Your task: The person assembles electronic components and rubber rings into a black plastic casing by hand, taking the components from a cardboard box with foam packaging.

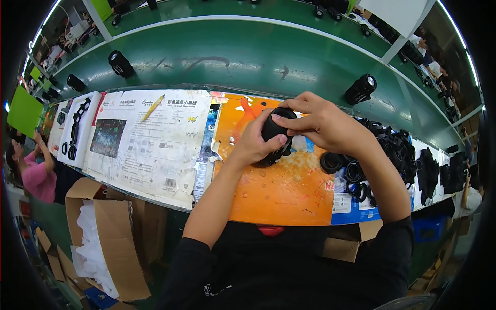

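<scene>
Over the orange sheet point(281, 199) on the bench, both my hands close around a black cylinder point(276, 129) that looks like a portable speaker. My left hand point(254, 142) wraps its left side, with the thumb lying across the front. From the right, my right hand point(316, 120) grips the upper end between thumb and fingers. Its exact kind and the far side are hidden by my fingers. Just right of my right hand lies a heap of black rings and straps point(392, 152).
Black cylinders with pale round ends, one at left point(120, 64) and one at right point(360, 89), stand on the green conveyor point(206, 62). A yellow pen point(153, 107) and a white tray point(92, 139) lie left. A carton point(119, 243) stands below the bench; a person in pink point(41, 178) is far left.
</scene>
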Tool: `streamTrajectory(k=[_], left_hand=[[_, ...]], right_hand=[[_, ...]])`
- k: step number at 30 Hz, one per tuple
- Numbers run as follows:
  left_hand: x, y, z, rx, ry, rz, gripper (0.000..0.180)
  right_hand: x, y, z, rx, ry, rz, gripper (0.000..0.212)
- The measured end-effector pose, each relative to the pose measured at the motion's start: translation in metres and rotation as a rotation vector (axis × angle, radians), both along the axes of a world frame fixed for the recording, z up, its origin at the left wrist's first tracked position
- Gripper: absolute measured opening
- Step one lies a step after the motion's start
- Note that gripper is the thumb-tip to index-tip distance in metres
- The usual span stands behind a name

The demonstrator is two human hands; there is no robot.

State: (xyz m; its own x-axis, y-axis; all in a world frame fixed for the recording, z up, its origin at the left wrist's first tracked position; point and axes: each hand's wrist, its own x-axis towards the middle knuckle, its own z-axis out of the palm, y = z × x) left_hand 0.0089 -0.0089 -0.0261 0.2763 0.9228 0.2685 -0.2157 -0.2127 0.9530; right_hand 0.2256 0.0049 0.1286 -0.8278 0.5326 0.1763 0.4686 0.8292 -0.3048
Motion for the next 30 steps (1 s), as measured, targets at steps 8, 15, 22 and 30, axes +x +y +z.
streamTrajectory(k=[8, 15, 22, 30], left_hand=[[0.003, -0.007, 0.012, -0.056, 0.125, -0.022, 0.076], [0.010, -0.006, 0.010, 0.042, 0.199, 0.009, 0.083], [0.011, -0.011, 0.016, 0.116, 0.275, 0.013, 0.078], [0.012, -0.012, 0.007, 0.091, 0.182, 0.027, 0.080]], right_hand=[[-0.013, 0.016, 0.011, -0.507, 0.178, -0.342, 0.037], [-0.049, 0.042, -0.056, -0.433, -0.067, -0.389, 0.039], [-0.041, 0.032, -0.067, -0.484, 0.172, -0.408, 0.038], [-0.038, 0.039, -0.084, -0.444, 0.221, -0.377, 0.042]])
